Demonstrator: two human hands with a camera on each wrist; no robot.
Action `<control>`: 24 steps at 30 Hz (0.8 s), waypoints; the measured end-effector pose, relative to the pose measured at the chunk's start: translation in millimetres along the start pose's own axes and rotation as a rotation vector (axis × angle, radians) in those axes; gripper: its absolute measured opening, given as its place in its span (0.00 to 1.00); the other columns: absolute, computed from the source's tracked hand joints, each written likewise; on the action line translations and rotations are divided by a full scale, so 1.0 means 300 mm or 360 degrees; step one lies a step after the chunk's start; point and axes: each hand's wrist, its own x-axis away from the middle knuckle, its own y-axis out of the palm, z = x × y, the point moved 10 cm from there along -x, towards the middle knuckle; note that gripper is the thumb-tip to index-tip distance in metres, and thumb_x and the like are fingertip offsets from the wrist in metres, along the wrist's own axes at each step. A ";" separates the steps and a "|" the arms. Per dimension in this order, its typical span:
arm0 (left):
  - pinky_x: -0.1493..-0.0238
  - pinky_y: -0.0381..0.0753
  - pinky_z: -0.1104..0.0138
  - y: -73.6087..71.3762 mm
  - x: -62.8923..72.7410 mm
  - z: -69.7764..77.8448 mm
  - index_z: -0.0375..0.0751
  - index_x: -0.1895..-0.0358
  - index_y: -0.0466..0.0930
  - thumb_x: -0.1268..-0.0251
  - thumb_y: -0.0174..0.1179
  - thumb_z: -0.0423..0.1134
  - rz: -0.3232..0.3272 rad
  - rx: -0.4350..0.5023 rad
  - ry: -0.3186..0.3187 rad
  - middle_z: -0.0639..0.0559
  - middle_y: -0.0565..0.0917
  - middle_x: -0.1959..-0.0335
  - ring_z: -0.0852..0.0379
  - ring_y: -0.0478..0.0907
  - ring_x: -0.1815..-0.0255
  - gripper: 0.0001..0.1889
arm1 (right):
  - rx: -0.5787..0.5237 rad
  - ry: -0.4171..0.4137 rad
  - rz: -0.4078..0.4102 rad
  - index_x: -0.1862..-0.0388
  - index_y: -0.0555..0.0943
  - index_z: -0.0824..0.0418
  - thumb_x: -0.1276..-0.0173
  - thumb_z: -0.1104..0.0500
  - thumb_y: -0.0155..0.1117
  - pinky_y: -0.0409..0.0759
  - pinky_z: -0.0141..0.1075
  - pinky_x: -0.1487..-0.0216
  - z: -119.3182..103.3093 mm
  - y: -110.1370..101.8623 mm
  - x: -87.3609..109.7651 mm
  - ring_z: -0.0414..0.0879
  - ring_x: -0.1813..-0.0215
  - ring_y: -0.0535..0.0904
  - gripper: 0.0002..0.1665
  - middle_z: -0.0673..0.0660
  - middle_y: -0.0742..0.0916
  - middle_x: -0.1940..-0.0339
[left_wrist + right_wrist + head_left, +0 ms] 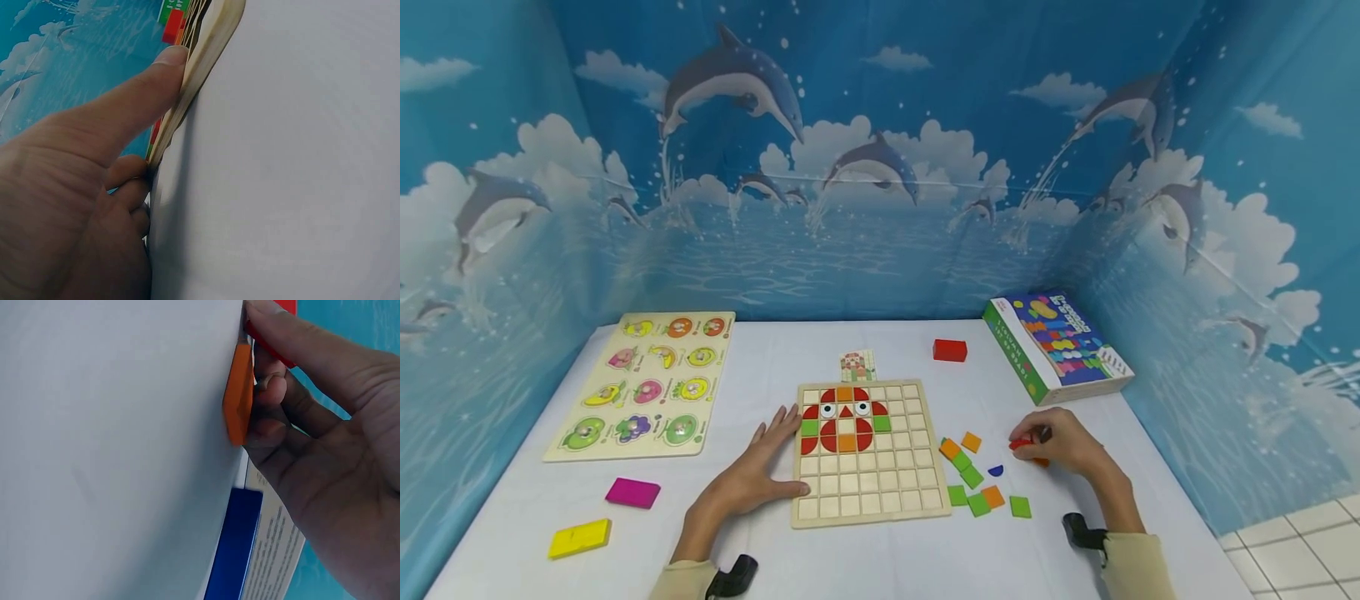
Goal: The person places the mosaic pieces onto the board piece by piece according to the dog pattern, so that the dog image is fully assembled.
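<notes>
A wooden grid board (891,504) lies at the middle of the table, partly filled with red, orange and green tiles that form a figure with two eyes. My left hand (748,475) rests along its left edge, fingers spread, thumb on the frame near the lower corner. To the right of the board, my right hand (1063,442) pinches a red piece (272,347) between thumb and fingers. An orange tile (239,394) lies just under those fingers. Several loose green and orange tiles (972,476) and a blue half-round piece (996,471) are scattered between the board and this hand.
A small pattern card (857,365) lies behind the board, with a red block (950,350) to its right. The game box (1060,346) stands back right. At left are a fruit puzzle board (643,387), a magenta block (633,492) and a yellow block (580,538).
</notes>
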 end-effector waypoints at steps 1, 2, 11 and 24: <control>0.10 0.32 0.46 0.001 0.000 0.000 0.40 0.12 0.53 0.45 0.84 0.43 -0.0002 0.0004 -0.0001 0.44 0.45 0.09 0.42 0.35 0.09 0.61 | 0.0005 -0.0021 0.0006 0.56 0.93 0.60 0.36 0.63 0.83 0.78 0.28 0.68 -0.010 0.003 -0.003 0.45 0.65 0.76 0.10 0.49 0.84 0.70; 0.10 0.32 0.46 0.002 -0.001 -0.002 0.41 0.12 0.53 0.45 0.84 0.44 -0.0003 0.0008 -0.0006 0.44 0.44 0.09 0.42 0.35 0.09 0.61 | 0.0001 -0.0038 0.0014 0.55 0.93 0.60 0.36 0.63 0.83 0.77 0.27 0.68 -0.023 0.006 -0.006 0.45 0.65 0.76 0.11 0.49 0.84 0.70; 0.10 0.32 0.44 -0.001 -0.002 -0.002 0.43 0.11 0.52 0.45 0.84 0.44 -0.0003 0.0028 -0.0020 0.44 0.43 0.09 0.41 0.33 0.09 0.61 | -0.0263 -0.0286 -0.0011 0.46 0.93 0.62 0.30 0.61 0.78 0.77 0.27 0.69 -0.249 0.123 -0.070 0.43 0.68 0.78 0.14 0.51 0.87 0.71; 0.10 0.31 0.44 0.005 -0.003 -0.003 0.41 0.11 0.52 0.44 0.84 0.43 -0.0016 0.0033 -0.0004 0.43 0.43 0.09 0.42 0.33 0.09 0.61 | -0.0302 -0.0469 -0.0174 0.57 0.95 0.60 0.30 0.59 0.79 0.76 0.25 0.69 -0.441 0.300 -0.146 0.38 0.68 0.78 0.07 0.49 0.91 0.69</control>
